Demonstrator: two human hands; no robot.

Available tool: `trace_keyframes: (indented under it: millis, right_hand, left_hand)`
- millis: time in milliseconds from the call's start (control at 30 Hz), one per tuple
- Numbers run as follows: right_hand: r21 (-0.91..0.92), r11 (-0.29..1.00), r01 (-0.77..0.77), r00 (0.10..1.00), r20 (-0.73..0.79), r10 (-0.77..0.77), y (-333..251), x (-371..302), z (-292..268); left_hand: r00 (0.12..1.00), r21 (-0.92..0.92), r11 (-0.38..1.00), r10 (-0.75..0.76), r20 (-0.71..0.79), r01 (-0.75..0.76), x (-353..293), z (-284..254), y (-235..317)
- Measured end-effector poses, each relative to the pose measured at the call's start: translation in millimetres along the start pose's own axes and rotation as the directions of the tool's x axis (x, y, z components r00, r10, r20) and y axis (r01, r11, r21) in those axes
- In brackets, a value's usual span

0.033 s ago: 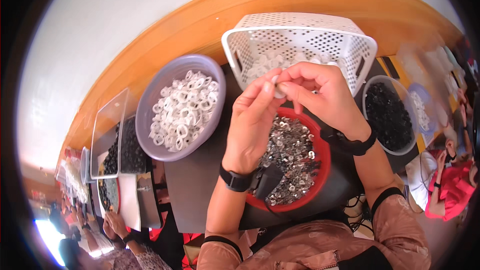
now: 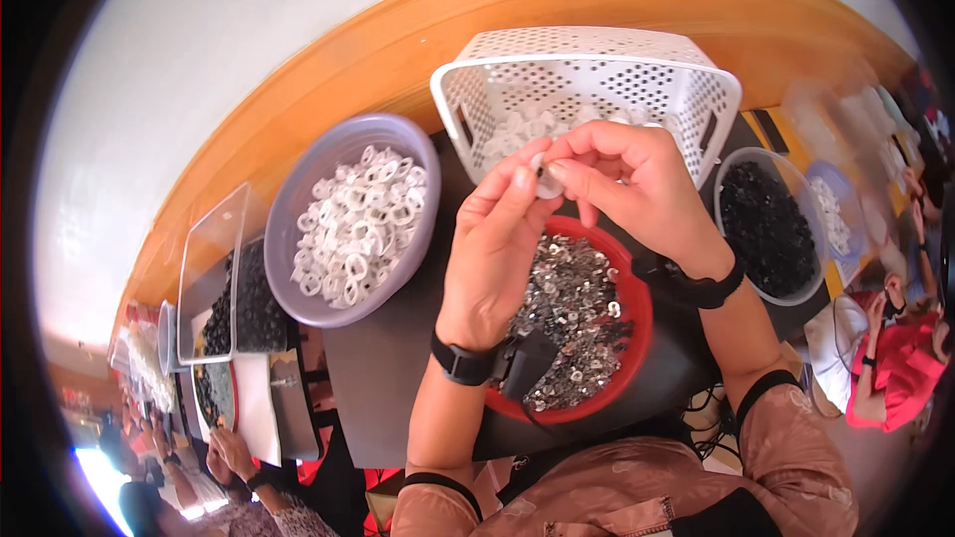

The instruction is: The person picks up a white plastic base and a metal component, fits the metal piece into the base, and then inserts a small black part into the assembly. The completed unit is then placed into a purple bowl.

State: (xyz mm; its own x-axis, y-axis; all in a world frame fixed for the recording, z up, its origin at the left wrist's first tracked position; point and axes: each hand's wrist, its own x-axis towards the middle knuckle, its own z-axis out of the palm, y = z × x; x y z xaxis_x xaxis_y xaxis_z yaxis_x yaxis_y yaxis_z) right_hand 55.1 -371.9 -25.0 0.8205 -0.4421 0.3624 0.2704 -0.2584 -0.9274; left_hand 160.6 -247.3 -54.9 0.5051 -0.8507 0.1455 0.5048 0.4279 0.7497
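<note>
A small white plastic piece (image 2: pixel 546 185) with a dark spot on it is held between both hands, above the red basin. My left hand (image 2: pixel 489 249) pinches it from the left, thumb and forefinger closed. My right hand (image 2: pixel 642 179) has its thumb and forefinger pressed to the piece's right side, fingers curled. Below them, a red basin (image 2: pixel 642 333) holds a heap of small shiny metal parts (image 2: pixel 577 338). Just behind my hands stands a white perforated basket (image 2: pixel 587 45), with white translucent pieces inside, partly hidden by my fingers.
A purple-grey bowl (image 2: pixel 282 229) of white ring-shaped parts (image 2: pixel 363 219) is on the left, beside a clear box (image 2: pixel 211 273) with black parts. On the right, a clear tub (image 2: pixel 808 189) holds black pieces. Other people work at both sides; one hand (image 2: pixel 234 452) shows at lower left.
The white piece has turned slightly between my fingertips, so its dark spot shows more. The bowls and basket appear shifted a little to the left in view.
</note>
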Motion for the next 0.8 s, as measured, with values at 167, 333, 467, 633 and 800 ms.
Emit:
trace_keyframes:
  millis: [167, 333, 467, 633, 800]
  right_hand:
    - [-0.040, 0.997, 0.067, 0.997, -0.026, -0.068, 2, 3, -2]
    - [-0.054, 0.997, 0.047, 0.998, -0.029, -0.049, 13, 3, 4]
    - [0.012, 1.000, 0.024, 0.999, -0.046, -0.023, 15, 5, 2]
    - [0.132, 0.988, -0.075, 0.996, -0.028, 0.080, 17, 6, 0]
    - [0.151, 0.978, -0.147, 0.987, 0.092, 0.134, 26, 10, -9]
  left_hand:
    - [0.997, -0.116, 0.991, -0.071, -0.037, 0.067, 2, 1, -6]
    - [0.996, -0.097, 0.992, -0.082, -0.027, 0.079, 6, 6, -6]
    - [0.997, -0.062, 0.995, -0.078, -0.023, 0.076, 8, 4, -10]
    - [0.994, -0.006, 0.999, -0.051, -0.099, 0.051, 5, 2, -12]
    - [0.996, 0.026, 1.000, -0.006, -0.092, 0.009, 6, -4, -16]
